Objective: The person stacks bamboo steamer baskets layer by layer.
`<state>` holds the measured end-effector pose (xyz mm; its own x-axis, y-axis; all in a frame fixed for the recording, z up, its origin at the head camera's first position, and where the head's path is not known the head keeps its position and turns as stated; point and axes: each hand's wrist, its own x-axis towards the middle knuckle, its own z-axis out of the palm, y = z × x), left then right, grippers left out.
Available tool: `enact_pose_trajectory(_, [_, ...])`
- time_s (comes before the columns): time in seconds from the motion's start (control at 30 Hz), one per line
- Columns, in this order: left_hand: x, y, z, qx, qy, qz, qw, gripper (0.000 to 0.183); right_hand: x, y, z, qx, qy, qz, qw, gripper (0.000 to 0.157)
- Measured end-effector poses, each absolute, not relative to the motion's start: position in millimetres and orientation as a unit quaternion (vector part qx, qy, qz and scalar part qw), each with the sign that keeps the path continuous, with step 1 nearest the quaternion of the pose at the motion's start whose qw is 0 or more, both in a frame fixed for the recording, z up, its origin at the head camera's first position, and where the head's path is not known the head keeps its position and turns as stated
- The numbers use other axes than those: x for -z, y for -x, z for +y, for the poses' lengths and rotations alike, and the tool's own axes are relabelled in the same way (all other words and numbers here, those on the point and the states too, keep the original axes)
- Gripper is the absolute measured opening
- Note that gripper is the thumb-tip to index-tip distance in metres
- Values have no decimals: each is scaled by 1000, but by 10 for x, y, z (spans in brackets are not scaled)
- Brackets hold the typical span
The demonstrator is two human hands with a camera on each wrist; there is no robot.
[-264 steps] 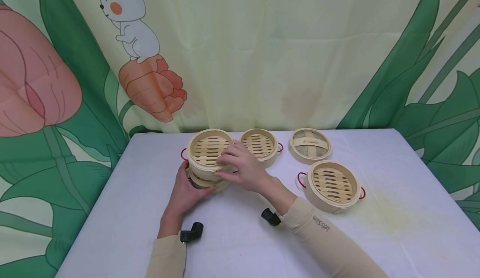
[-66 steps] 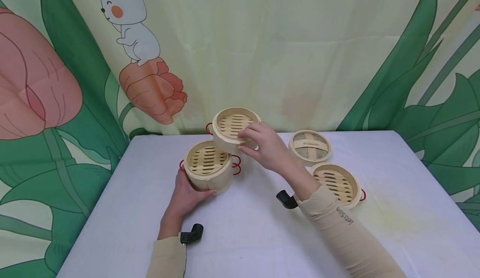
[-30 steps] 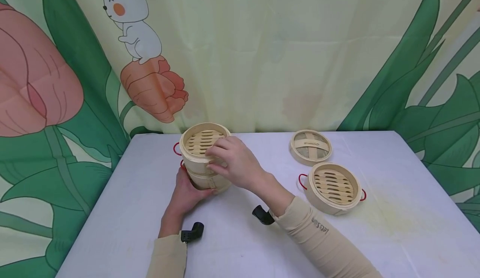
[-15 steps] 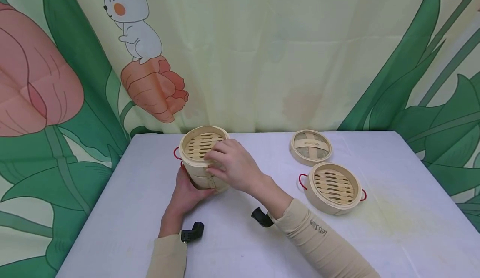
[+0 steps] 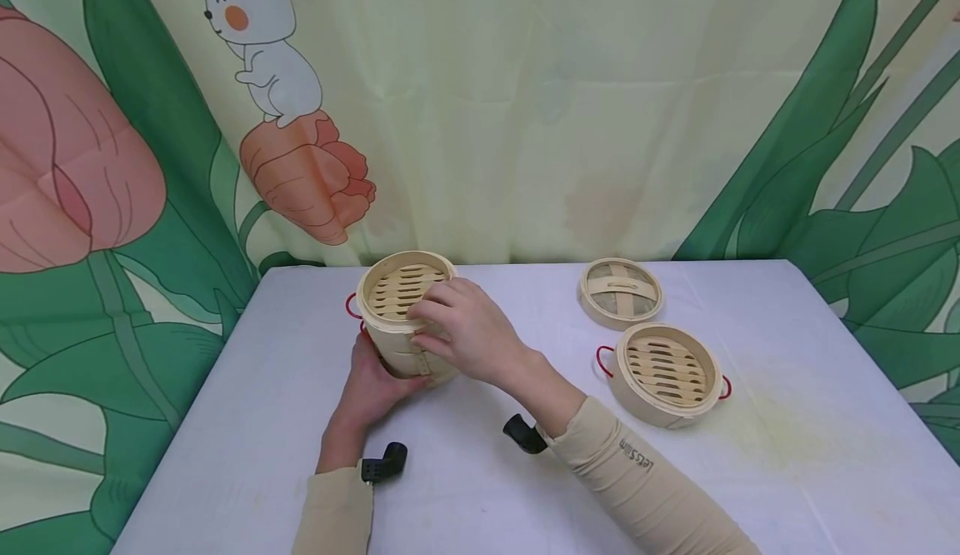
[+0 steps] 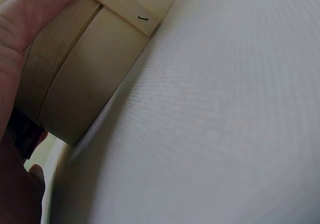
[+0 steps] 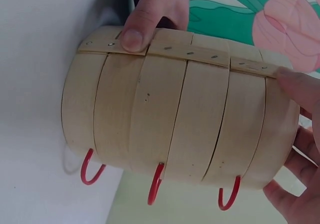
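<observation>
Gripping steamer stack (image 5: 397,337): left hand (image 5: 375,386) fingers wrapped low, right hand (image 5: 474,332) fingers pinching top tier. Stack at 11 o'clock on counter (image 5: 465,501), short of back edge; wide gap to loose steamer (image 5: 667,376), 3 o'clock.

Left of centre in the head view, the left fingers (image 5: 363,352) and right fingers (image 5: 438,303) crowd the steamer stack (image 5: 386,338) at lower left and right, and a red handle (image 5: 350,306) juts from its left side. Open bench (image 5: 532,309) reaches rightward to the lid (image 5: 620,292); just below that, a single basket (image 5: 663,376) blocks the way, with room along its right.
</observation>
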<state>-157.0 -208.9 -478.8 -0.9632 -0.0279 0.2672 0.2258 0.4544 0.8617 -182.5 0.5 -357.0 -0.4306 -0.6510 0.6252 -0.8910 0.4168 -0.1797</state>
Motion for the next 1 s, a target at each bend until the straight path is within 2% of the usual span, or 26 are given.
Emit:
enact_pose_trajectory(0.53, [4791, 1592, -2091, 521, 76, -840, 134, 123, 3530, 1823, 263, -302, -443, -803, 260, 35])
enact_pose_trajectory(0.73, [4804, 1608, -2093, 521, 81, -837, 145, 122, 3570, 1801, 512, -313, -429, -807, 258, 34])
enact_pose_trajectory(1.0, [4793, 1587, -2091, 522, 68, -840, 130, 120, 3712, 1725, 943, -328, -383, -830, 240, 36])
